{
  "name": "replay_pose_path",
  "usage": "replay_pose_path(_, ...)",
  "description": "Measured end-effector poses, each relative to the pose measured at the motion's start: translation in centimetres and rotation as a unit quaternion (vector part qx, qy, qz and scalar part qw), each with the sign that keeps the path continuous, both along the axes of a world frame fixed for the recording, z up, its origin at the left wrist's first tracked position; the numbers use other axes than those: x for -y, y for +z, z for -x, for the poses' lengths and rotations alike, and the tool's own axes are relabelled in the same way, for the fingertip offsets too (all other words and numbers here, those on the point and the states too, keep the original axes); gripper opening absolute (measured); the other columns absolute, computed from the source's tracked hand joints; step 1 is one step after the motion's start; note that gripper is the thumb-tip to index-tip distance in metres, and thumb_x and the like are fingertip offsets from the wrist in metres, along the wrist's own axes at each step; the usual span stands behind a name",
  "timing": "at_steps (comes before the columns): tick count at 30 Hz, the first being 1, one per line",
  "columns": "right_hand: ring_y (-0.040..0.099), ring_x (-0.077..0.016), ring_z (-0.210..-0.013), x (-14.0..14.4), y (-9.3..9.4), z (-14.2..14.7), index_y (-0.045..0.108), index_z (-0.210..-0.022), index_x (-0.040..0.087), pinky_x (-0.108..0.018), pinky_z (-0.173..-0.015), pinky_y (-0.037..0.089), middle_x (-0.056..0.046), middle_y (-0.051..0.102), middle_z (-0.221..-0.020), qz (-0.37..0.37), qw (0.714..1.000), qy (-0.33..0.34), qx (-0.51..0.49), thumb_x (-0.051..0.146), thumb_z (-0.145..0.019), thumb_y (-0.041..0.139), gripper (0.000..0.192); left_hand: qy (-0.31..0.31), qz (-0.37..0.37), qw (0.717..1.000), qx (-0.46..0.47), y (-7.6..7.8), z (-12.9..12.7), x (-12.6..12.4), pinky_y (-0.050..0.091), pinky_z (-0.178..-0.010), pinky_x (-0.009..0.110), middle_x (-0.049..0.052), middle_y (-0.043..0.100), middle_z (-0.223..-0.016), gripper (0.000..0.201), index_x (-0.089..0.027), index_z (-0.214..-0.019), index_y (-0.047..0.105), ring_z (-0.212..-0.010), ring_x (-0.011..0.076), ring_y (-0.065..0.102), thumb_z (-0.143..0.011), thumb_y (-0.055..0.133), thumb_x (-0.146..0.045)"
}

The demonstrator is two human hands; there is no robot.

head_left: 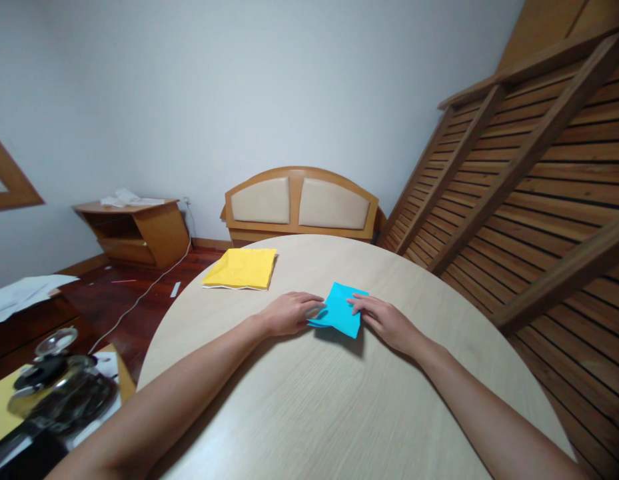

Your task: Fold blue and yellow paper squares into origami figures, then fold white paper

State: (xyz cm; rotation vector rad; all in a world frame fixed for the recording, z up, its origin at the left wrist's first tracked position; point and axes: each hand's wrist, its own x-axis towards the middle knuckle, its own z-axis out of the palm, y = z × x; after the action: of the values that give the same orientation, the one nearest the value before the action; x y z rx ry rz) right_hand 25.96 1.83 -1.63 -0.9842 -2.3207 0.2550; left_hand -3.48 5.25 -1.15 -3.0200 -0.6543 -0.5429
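A bright blue sheet of folded paper (pixel 345 312) is between my two hands, slightly raised at its near edge, with a shadow on the table below. My left hand (pixel 290 312) is closed on its left edge; the thumb is mostly hidden. On the opposite side, my right hand (pixel 384 319) grips the right edge, with fingertips on top and the thumb below. Farther off to the left lies a stack of yellow paper (pixel 242 269), with a white edge showing beneath it. Neither hand touches that stack.
The round pale wooden table (pixel 299 413) carries both papers. At lower left, a side surface holds a dark glass object (pixel 72 397). A headboard (pixel 302 200) stands behind the table, slatted wooden frames (pixel 554 160) lean at right, and a low cabinet (pixel 139 233) stands at left.
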Motion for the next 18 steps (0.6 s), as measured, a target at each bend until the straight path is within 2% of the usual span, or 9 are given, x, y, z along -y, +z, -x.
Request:
replay_pose_path(6, 0.057, -0.0244, -0.126, 0.23, 0.05, 0.41, 0.062, -0.098, 0.024, -0.048, -0.104, 0.047, -0.008, 0.068, -0.124, 0.026, 0.999, 0.016, -0.030, 0.021, -0.096, 0.048, 0.015, -0.003, -0.015, 1.000, 0.004, -0.42, 0.11, -0.12, 0.048, -0.102, 0.042, 0.013, 0.054, -0.141, 0.062, -0.021, -0.142, 0.044, -0.125, 0.0274, 0.055, -0.083, 0.064, -0.021)
replay_pose_path(12, 0.055, -0.0222, -0.129, 0.55, 0.11, 0.86, 0.059, -0.097, 0.024, -0.046, -0.108, 0.044, -0.007, 0.064, -0.132, 0.024, 0.998, 0.035, -0.037, 0.021, -0.097, 0.046, 0.014, 0.010, -0.045, 0.999, 0.022, -0.67, -0.08, -0.11, 0.048, -0.103, 0.043, 0.013, 0.056, -0.140, 0.052, -0.020, -0.140, 0.049, -0.125, 0.0259, 0.056, -0.089, 0.056, -0.017)
replay_pose_path(18, 0.057, -0.0217, -0.127, 0.78, 0.26, 0.98, 0.060, -0.110, 0.024, -0.046, -0.105, 0.048, -0.007, 0.065, -0.130, 0.003, 0.999, 0.024, -0.041, 0.021, -0.098, 0.044, 0.020, 0.007, -0.077, 0.996, 0.049, -0.45, -0.16, -0.22, 0.051, -0.102, 0.041, 0.011, 0.063, -0.132, 0.041, -0.018, -0.133, 0.056, -0.119, 0.0232, 0.062, -0.092, 0.054, -0.019)
